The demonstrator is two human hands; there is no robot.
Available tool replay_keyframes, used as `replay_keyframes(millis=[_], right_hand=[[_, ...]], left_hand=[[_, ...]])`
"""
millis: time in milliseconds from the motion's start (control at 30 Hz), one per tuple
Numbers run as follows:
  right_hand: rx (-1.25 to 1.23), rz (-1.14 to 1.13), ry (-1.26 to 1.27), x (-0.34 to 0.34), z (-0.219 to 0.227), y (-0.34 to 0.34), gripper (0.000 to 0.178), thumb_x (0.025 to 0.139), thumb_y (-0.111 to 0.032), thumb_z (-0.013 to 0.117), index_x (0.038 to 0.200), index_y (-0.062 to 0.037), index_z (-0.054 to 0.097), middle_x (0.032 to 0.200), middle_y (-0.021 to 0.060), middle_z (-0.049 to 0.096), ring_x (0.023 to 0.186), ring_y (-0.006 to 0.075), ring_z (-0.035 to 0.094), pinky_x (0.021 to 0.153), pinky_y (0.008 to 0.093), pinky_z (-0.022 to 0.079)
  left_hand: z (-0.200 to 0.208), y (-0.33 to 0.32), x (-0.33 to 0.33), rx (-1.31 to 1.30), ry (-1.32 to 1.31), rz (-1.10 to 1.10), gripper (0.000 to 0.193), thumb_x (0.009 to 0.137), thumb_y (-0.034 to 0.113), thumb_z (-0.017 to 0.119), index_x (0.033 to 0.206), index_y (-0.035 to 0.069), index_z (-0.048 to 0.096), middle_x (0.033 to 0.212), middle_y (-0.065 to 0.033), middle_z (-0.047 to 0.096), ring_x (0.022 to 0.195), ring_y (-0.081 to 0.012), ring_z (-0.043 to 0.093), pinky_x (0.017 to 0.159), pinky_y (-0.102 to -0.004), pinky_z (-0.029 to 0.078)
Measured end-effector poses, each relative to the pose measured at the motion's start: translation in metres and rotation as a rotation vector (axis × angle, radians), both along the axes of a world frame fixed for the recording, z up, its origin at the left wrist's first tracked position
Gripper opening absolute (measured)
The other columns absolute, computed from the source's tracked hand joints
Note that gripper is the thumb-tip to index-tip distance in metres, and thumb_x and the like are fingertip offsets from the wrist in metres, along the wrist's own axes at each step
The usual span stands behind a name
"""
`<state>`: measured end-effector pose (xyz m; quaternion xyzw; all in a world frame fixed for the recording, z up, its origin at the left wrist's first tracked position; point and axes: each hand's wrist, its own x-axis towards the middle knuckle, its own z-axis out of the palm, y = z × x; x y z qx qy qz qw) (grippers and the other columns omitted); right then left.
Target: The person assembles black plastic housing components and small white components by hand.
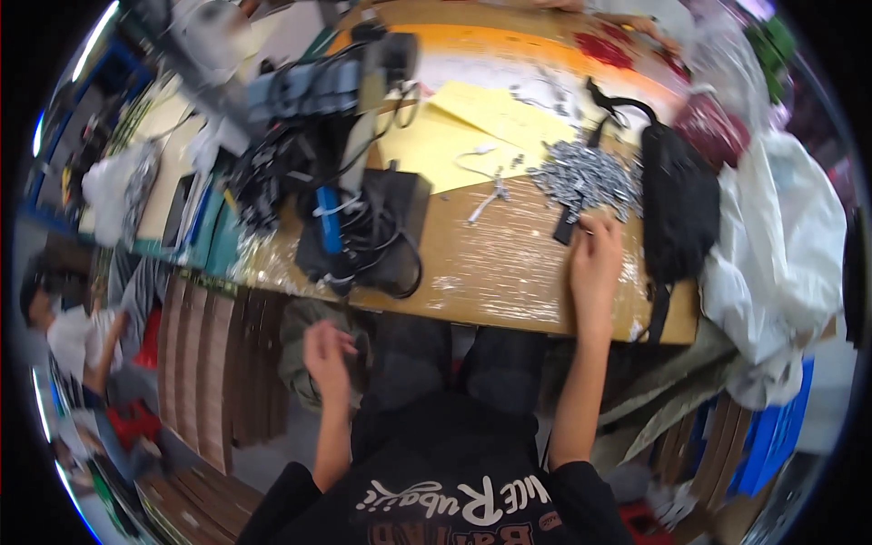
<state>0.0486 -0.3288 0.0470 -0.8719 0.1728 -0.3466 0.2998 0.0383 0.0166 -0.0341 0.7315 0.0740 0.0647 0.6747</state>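
My right hand (pixel 598 241) reaches over the table, its thumb and fingers pinched together. Its fingertips are at a small flat black rectangular piece (pixel 564 224) at the near edge of a heap of small grey metal-looking parts (pixel 586 177). Whether the pinch holds that piece or a tiny part is too blurred to tell. Off the table's front edge, above my lap, my left hand (pixel 329 352) hangs with loosely bent fingers, apart and holding nothing. A white short cable (pixel 480 207) and a few loose grey parts lie left of the heap.
A black bag (pixel 677 195) stands right of the heap, beside white plastic bags (pixel 772 236). Tangled black cables (pixel 372 241) with a blue strip cover a dark box on the left. Yellow sheets (pixel 427 145) lie behind. Another person's hand (pixel 649 29) is at the far side.
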Motion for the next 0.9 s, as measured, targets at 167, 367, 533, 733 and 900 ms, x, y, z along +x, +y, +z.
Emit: replay_keyframes(millis=[167,367,533,733,900], right_hand=[[0.029,0.105,0.116,0.001,0.005,-0.005,0.010,0.077,0.003,0.054,0.087,0.0032,0.057,0.079,0.0129,0.052,0.069,0.0234,0.054,0.062,0.0295,0.043],[0.285,0.199,0.260,-0.018,0.010,-0.036,0.011,0.075,0.002,0.059,0.084,0.0002,0.055,0.067,0.0000,0.051,0.056,0.0057,0.047,0.050,0.0197,0.038],[0.520,0.207,0.425,-0.039,0.023,-0.034,0.006,0.077,0.001,0.057,0.077,-0.0029,0.052,0.061,-0.0036,0.047,0.052,0.0025,0.043,0.045,0.0170,0.033],[0.532,0.166,0.430,-0.041,0.027,-0.027,0.008,0.077,-0.001,0.059,0.074,0.0005,0.052,0.061,0.0012,0.050,0.045,0.0050,0.045,0.039,0.0184,0.033],[0.529,0.160,0.491,-0.039,0.030,-0.028,0.009,0.078,-0.002,0.060,0.074,0.0005,0.052,0.061,0.0018,0.050,0.045,0.0050,0.045,0.037,0.0184,0.034]], left_hand=[[0.086,0.043,0.020,-0.412,-0.263,0.277,0.014,0.090,0.014,0.045,0.097,0.003,0.050,0.075,-0.0049,0.052,0.062,-0.0104,0.048,0.058,-0.0234,0.042],[0.095,0.063,0.096,0.294,-0.301,0.193,0.024,0.084,0.012,0.057,0.104,0.001,0.050,0.096,-0.0076,0.056,0.083,-0.0121,0.052,0.074,-0.0244,0.043],[0.071,0.059,0.143,0.836,-0.394,0.185,0.039,0.074,0.022,0.066,0.103,0.001,0.051,0.096,-0.0130,0.052,0.086,-0.0277,0.050,0.076,-0.0345,0.041],[0.074,0.045,0.142,1.032,-0.440,0.267,0.043,0.068,0.026,0.071,0.103,0.007,0.054,0.098,-0.0141,0.049,0.091,-0.0324,0.049,0.077,-0.0396,0.041],[0.075,0.045,0.140,1.011,-0.380,0.240,0.041,0.071,0.023,0.068,0.105,0.007,0.053,0.103,-0.0145,0.047,0.096,-0.0323,0.047,0.082,-0.0396,0.039]])
